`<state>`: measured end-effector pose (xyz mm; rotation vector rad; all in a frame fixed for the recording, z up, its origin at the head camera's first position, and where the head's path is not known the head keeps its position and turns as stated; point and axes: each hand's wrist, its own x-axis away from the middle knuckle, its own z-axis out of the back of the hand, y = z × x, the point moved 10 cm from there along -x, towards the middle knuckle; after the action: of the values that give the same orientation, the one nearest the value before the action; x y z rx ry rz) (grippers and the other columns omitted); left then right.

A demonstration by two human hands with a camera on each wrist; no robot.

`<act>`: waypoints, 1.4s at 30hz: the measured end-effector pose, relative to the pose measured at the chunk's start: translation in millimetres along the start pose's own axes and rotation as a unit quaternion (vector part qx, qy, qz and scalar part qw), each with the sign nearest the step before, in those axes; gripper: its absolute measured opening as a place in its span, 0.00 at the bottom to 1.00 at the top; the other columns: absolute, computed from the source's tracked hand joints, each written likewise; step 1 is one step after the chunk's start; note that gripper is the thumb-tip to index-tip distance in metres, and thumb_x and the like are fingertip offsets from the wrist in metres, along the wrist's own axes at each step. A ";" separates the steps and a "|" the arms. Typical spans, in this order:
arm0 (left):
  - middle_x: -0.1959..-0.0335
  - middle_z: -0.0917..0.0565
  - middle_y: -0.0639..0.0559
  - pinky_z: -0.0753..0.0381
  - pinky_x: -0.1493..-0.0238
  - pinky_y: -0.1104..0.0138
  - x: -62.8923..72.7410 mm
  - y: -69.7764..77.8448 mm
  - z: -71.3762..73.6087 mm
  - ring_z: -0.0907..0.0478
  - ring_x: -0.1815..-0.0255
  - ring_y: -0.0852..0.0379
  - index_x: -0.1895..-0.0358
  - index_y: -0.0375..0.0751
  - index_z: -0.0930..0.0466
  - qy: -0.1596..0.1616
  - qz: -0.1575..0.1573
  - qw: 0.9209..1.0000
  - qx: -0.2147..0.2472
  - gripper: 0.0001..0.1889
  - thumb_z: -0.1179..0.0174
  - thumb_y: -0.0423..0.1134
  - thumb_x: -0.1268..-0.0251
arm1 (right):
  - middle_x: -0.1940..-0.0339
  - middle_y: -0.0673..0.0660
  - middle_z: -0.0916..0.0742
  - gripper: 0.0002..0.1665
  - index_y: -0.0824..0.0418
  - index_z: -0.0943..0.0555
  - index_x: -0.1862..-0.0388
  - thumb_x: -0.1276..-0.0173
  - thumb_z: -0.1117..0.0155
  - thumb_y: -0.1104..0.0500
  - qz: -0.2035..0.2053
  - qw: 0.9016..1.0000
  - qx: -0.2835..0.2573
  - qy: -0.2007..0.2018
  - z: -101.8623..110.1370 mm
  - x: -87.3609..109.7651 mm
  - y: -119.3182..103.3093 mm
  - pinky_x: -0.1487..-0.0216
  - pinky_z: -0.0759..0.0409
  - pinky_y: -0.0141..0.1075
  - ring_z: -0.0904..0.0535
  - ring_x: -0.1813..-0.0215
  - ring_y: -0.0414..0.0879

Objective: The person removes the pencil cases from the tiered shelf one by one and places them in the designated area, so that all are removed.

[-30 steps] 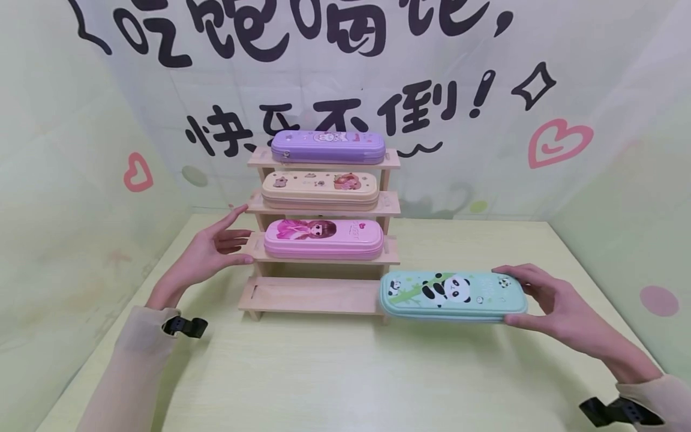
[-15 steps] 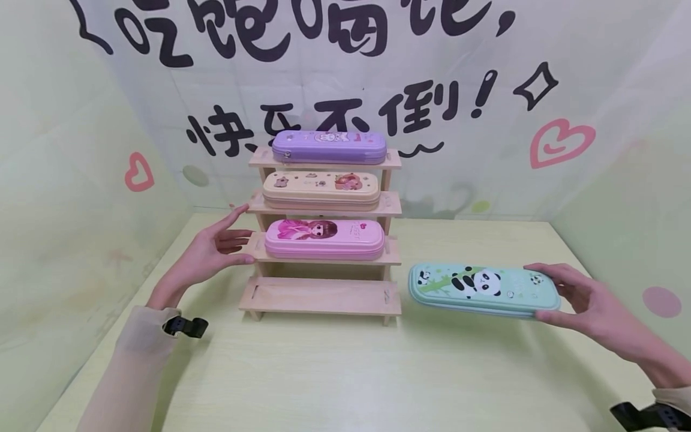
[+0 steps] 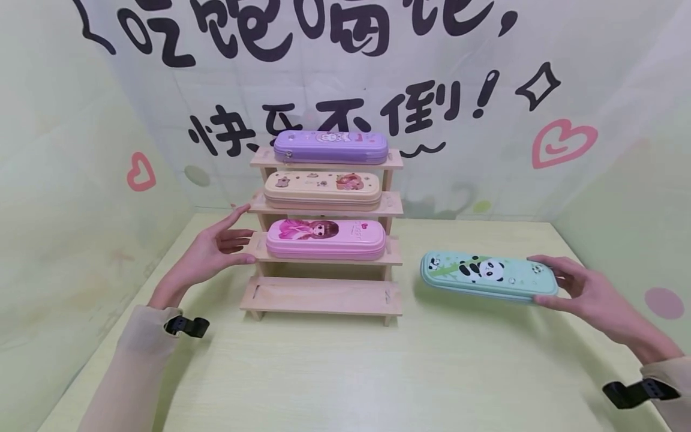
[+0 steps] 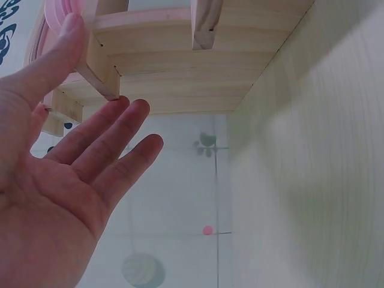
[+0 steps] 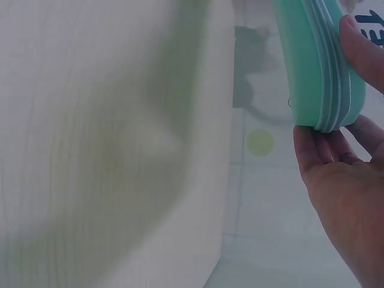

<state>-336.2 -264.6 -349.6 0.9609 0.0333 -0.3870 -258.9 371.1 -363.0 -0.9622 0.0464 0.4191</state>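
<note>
In the head view, my right hand (image 3: pixel 596 303) grips the right end of a mint-green panda pencil case (image 3: pixel 469 285), thumb in front and fingers behind. The case is held above the table, right of a stepped wooden rack (image 3: pixel 318 298). The right wrist view shows the zipped end of this mint case (image 5: pixel 327 72) against my hand. My left hand (image 3: pixel 207 252) rests at the rack's left side, fingers extended, thumb touching a shelf end. On the rack sit a purple case (image 3: pixel 332 150), a cream case (image 3: pixel 324 195) and a pink case (image 3: pixel 329 246).
The rack's lowest shelf is bare wood. A pale wooden tabletop (image 3: pixel 335 372) spreads in front of it. Behind stands a white printed cloth backdrop (image 3: pixel 475 174) with black lettering, and pale side walls flank the table.
My right hand carried the mint pencil case away from the rack's bottom shelf to the right, then slightly back and up in the view. My left hand stayed put.
</note>
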 end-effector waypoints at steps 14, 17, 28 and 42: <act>0.32 0.23 0.30 0.19 0.36 0.49 -1.0 -0.6 0.4 0.21 0.34 0.35 0.14 0.69 0.49 -0.001 0.002 1.000 -0.004 0.57 0.21 0.34 0.40 | 0.43 0.44 0.18 0.40 0.64 0.31 0.23 0.31 0.25 0.67 -0.066 0.998 0.017 -0.016 5.0 -32.6 37.8 0.56 0.16 0.25 0.17 0.49 0.33; 0.31 0.22 0.31 0.19 0.36 0.49 -0.1 -0.8 0.5 0.21 0.33 0.36 0.14 0.70 0.49 -0.001 0.005 1.000 -0.003 0.57 0.21 0.35 0.40 | 0.43 0.44 0.19 0.40 0.65 0.31 0.22 0.30 0.25 0.66 -0.072 0.997 0.016 -0.018 6.3 -39.1 43.1 0.55 0.15 0.25 0.17 0.49 0.32; 0.32 0.22 0.30 0.18 0.37 0.49 -0.8 0.1 0.2 0.21 0.34 0.35 0.14 0.68 0.48 -0.001 -0.004 1.000 0.000 0.57 0.21 0.34 0.40 | 0.44 0.44 0.19 0.40 0.67 0.33 0.22 0.28 0.27 0.64 -0.095 0.995 -0.004 -0.028 12.2 -57.7 65.0 0.54 0.14 0.27 0.16 0.50 0.36; 0.32 0.22 0.31 0.19 0.36 0.51 -0.8 -0.2 -0.7 0.22 0.32 0.37 0.14 0.67 0.48 0.001 -0.006 1.000 0.007 0.57 0.21 0.34 0.40 | 0.42 0.47 0.19 0.41 0.66 0.34 0.20 0.28 0.27 0.65 -0.111 0.992 -0.025 -0.054 10.7 -82.8 83.3 0.51 0.14 0.29 0.18 0.47 0.35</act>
<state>-336.9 -263.9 -349.9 0.9745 0.0385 -0.3983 -367.1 394.3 -404.0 -0.9817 -0.1679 0.2674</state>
